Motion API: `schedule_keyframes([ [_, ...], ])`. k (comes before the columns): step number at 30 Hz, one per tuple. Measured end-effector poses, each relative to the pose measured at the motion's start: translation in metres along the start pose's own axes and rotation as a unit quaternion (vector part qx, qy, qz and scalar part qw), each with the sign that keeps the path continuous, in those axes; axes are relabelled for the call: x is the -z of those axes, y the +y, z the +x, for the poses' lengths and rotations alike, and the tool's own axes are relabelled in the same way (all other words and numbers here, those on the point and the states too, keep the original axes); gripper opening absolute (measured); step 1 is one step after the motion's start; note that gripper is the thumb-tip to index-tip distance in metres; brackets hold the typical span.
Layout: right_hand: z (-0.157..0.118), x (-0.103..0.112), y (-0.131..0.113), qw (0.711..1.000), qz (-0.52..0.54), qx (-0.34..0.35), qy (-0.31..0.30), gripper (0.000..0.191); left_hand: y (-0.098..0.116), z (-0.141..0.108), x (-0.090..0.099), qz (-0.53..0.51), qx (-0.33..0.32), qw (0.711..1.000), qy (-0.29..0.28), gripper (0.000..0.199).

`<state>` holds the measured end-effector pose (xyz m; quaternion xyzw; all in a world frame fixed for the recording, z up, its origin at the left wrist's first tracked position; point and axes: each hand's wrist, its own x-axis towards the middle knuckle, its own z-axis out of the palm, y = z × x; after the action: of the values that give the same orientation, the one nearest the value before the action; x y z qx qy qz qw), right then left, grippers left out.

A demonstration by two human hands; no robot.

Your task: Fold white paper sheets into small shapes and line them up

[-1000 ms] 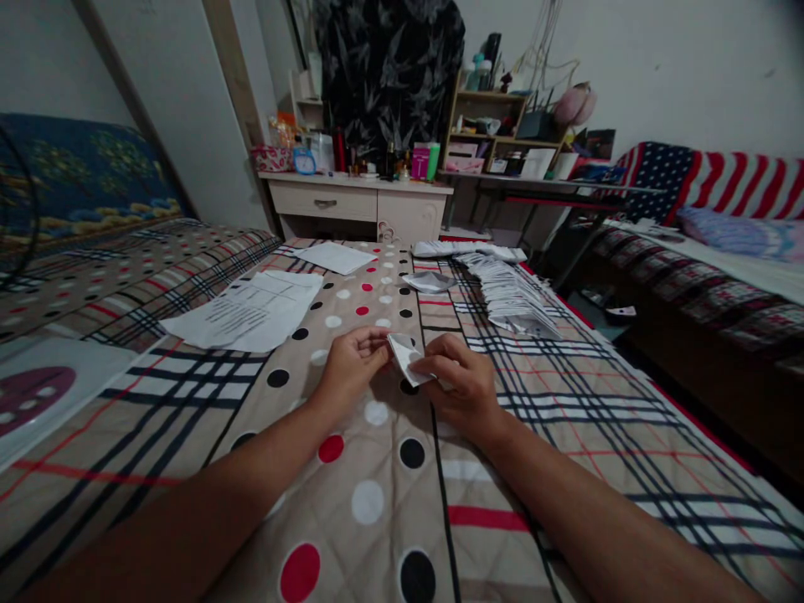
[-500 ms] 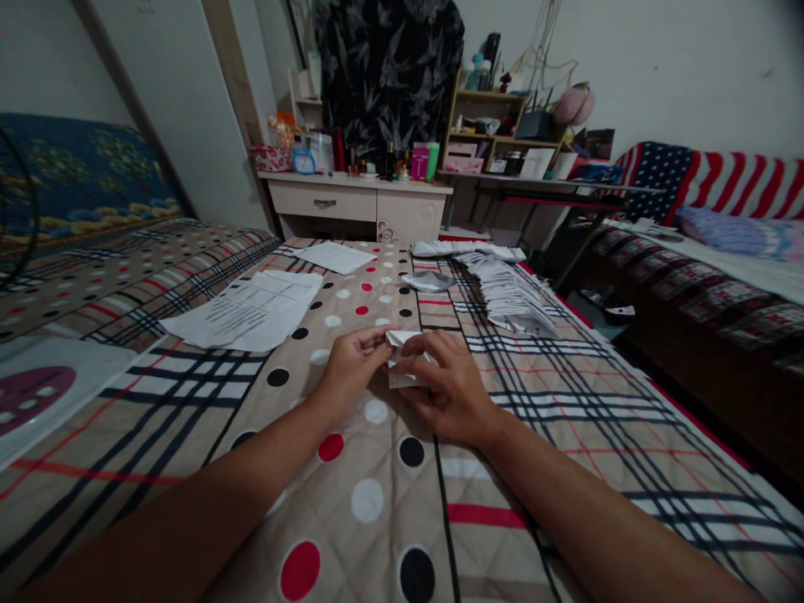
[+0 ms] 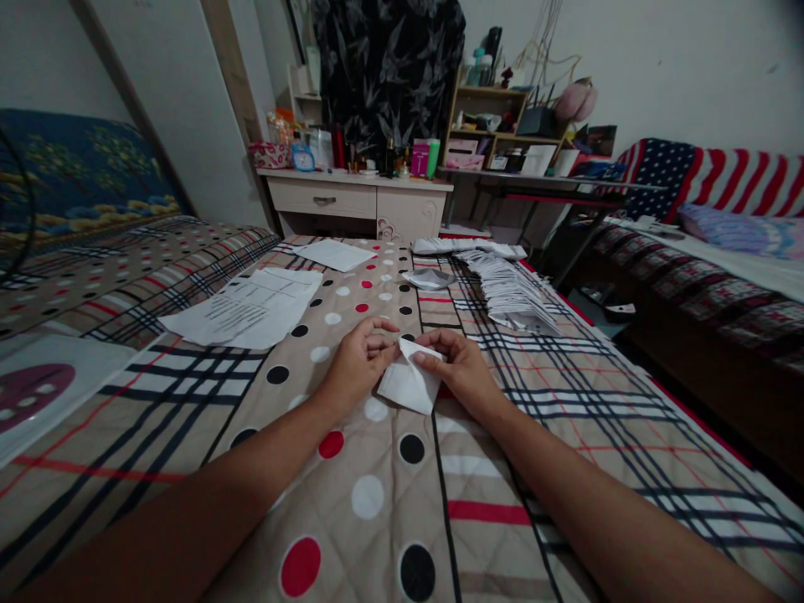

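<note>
A small folded piece of white paper [image 3: 409, 383] is between my hands, just above the patterned bedspread [image 3: 368, 498]. My left hand [image 3: 363, 358] pinches its upper left corner between thumb and fingers. On the other side, my right hand [image 3: 461, 365] grips the upper right edge, its thumb lying over the paper's face. The paper's lower part hangs free and slants down to the right. Beyond my hands lies a single folded paper piece [image 3: 429, 279], and to its right a long row of folded paper pieces [image 3: 512, 289] leans together.
On the left lie a printed sheet [image 3: 251, 308], another white sheet [image 3: 335, 255] and a clear plastic bag [image 3: 94, 360] with a purple print. A second bundle of folded paper [image 3: 468, 248] sits at the bed's far end. A cream dresser [image 3: 352, 199] stands beyond.
The paper has turned, so a larger, slanted face now shows below my fingers. My right hand has shifted from covering the paper to holding its upper right edge.
</note>
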<state>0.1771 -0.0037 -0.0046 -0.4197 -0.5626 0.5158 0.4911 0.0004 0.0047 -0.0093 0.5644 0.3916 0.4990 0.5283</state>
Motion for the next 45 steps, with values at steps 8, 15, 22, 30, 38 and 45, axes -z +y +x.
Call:
schedule_keyframes([
  [8,0.0,0.0,-0.001,0.997,0.053,-0.048,-0.017,0.036,0.005,-0.001,-0.003,0.018,-0.02,0.999,0.019,0.022],
  [15,-0.001,-0.001,0.002,0.995,-0.049,0.077,0.036,0.035,0.009,-0.003,-0.004,-0.01,-0.003,1.0,0.015,0.037],
  [22,-0.006,-0.004,0.001,0.958,-0.221,0.178,0.033,0.025,0.005,-0.001,-0.001,-0.022,0.008,0.999,0.028,0.044],
  [30,-0.006,-0.002,-0.002,0.955,-0.236,0.178,0.035,0.013,0.007,-0.003,-0.003,-0.018,0.01,0.999,0.024,0.044],
  [38,-0.006,-0.002,-0.002,0.948,-0.243,0.201,0.038,0.014,0.011,-0.006,-0.005,-0.009,0.012,1.0,0.014,0.045],
  [45,-0.005,0.0,0.0,0.951,-0.236,0.2,0.026,0.011,0.013,-0.006,-0.005,-0.016,0.018,1.0,0.013,0.047],
])
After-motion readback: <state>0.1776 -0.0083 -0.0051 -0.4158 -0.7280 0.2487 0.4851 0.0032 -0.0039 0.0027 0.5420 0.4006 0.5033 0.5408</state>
